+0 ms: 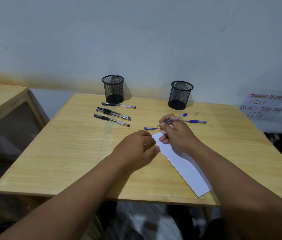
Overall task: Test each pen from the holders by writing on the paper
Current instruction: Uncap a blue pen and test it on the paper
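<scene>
We found the right hand [176, 134] pinching a blue pen [173, 120], uncapped, tip just off the paper's [185, 163] far end. Left hand [136, 149] pressed fingertips on the strip's edge at approx. 9 o'clock of the nib. Pen judged light, stiff, smooth; best held at the grip sleeve nr. the tip. Paper thin, apt to slide w/o pinning. Loose cap [150, 128] lay at 10 o'clock.

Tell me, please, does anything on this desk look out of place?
Mildly: a loose blue cap lies on the table beyond the paper, off the pen in the right hand. Both holders look empty.
</scene>
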